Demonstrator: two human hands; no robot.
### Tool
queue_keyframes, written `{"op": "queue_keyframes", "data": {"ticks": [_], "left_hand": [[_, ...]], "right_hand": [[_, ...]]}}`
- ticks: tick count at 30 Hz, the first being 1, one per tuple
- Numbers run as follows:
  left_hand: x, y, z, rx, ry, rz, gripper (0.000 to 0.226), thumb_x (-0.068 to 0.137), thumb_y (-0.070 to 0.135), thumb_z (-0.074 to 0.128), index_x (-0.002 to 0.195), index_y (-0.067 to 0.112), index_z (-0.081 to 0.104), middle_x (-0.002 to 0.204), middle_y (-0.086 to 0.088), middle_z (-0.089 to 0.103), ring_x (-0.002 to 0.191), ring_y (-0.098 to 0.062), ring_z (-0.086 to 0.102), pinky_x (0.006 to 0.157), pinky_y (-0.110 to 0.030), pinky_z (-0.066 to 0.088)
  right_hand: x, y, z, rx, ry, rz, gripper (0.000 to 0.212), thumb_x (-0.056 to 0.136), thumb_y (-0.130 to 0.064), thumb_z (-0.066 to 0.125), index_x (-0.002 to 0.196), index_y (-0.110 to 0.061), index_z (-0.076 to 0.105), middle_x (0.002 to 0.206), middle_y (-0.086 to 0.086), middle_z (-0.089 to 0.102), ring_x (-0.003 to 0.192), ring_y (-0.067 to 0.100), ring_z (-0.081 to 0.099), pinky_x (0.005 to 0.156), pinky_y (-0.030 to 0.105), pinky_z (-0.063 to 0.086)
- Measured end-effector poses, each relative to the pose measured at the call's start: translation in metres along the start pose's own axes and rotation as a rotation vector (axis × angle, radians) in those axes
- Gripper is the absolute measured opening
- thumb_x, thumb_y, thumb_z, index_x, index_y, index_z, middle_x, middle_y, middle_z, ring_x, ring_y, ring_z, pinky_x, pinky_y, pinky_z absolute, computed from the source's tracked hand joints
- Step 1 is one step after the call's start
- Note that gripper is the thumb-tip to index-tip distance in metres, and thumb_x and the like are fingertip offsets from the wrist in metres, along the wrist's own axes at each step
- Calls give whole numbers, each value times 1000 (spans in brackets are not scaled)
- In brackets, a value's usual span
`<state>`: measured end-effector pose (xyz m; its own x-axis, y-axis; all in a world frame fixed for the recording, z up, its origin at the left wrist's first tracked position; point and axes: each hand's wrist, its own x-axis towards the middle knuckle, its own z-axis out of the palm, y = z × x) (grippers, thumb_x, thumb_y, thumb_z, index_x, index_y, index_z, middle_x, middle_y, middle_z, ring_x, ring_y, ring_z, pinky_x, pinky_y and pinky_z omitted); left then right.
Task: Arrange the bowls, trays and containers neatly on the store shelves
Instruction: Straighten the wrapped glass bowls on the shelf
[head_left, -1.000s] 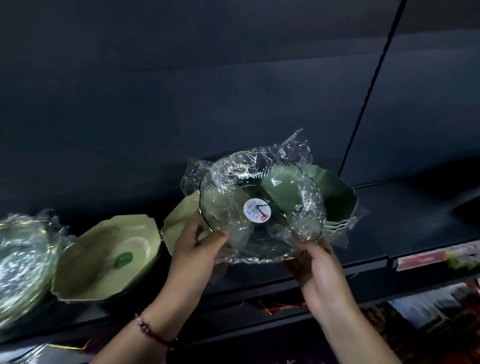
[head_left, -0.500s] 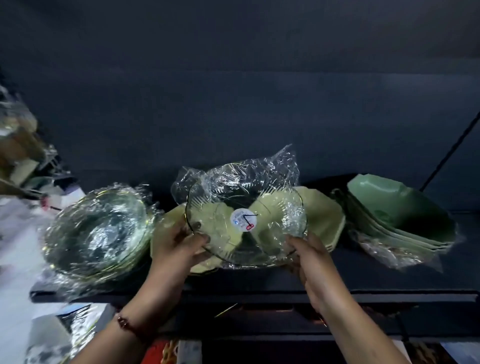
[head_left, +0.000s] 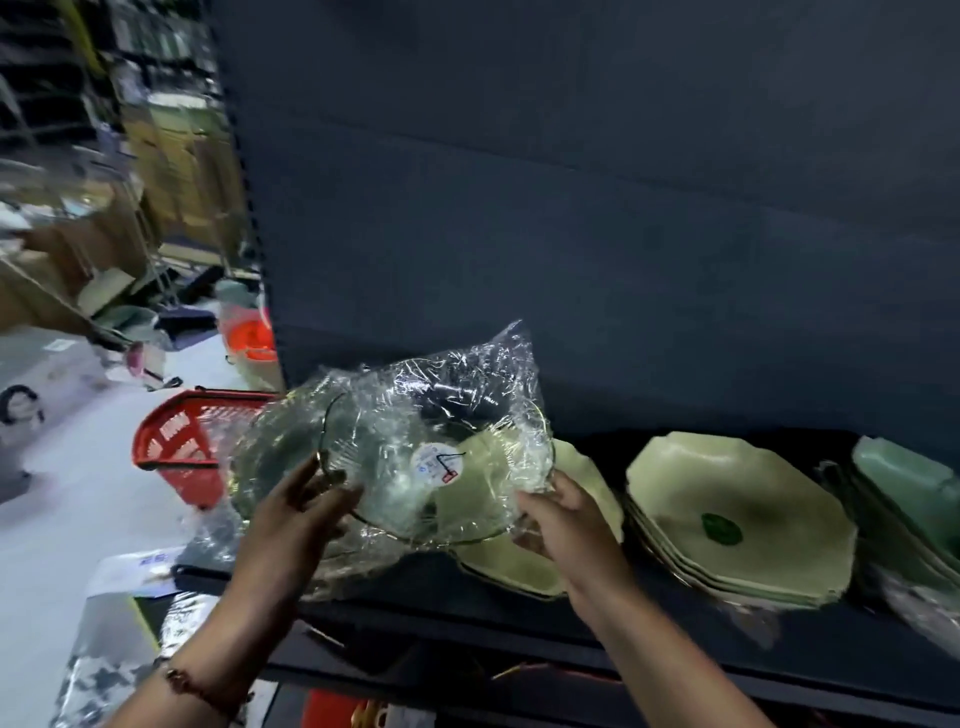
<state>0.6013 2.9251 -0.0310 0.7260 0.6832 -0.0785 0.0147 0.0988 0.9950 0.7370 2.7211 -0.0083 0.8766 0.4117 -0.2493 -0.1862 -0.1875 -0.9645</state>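
- Gripping a wrapped glass bowl by opposite rims, the left hand pinches its near-left edge, thumb on top; the right hand curls round the right edge through loose film.
- Held tilted above the shelf, over its left end, the bowl could slide inside the slack wrap and drop, judging by how little rim each hand covers.
- Just behind the bowl, a pale green plate lies on the shelf; lowering the glass carelessly could knock or chip it.
- Right of the bowl, a stack of green plates sits near the shelf front, open to a nudge.
- Left of the bowl, beyond the shelf end, a red basket stands on the floor, where a slip could land.
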Motion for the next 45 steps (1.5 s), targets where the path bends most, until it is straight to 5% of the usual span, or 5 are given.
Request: {"op": "queue_keyframes", "data": {"ticks": [4,14,22,39,45], "left_hand": [[15,-8,-36,153,123,92,58,86,16,69,140,15,48,123,-1,63,105,-15,61,72,-16,41],[52,-50,-94,502,237,25,74,76,44,64,143,20,45,150,-6,38,136,-23,37,107,-42,34],[61,-83,-90,710,203,-15,74,88,28,60,151,21,23,154,-14,31,137,-35,33,107,-53,36],[44,-50,-56,1278,2,474,63,93,37,44,148,8,32,156,-12,25,145,-33,10,117,-46,12],[38,-46,13,1311,-299,644,61,90,44,36,140,10,46,150,-11,40,139,-38,33,110,-50,30]], "right_hand": [[16,0,49,-179,-31,-28,12,88,-27,64,100,-26,67,81,2,71,71,16,66,79,43,54],[64,18,125,-630,-54,-61,42,85,-21,57,126,-15,50,115,5,64,99,24,61,75,27,43],[77,47,140,-877,-23,-36,84,89,-7,47,152,-9,-8,161,9,3,142,29,26,106,31,35],[60,47,108,-1081,-110,-285,76,96,-33,46,153,-11,1,162,8,1,148,24,4,120,35,9],[32,49,52,-1211,-75,-338,70,97,-36,42,154,-16,6,162,2,4,148,20,-1,119,32,-1]]}}
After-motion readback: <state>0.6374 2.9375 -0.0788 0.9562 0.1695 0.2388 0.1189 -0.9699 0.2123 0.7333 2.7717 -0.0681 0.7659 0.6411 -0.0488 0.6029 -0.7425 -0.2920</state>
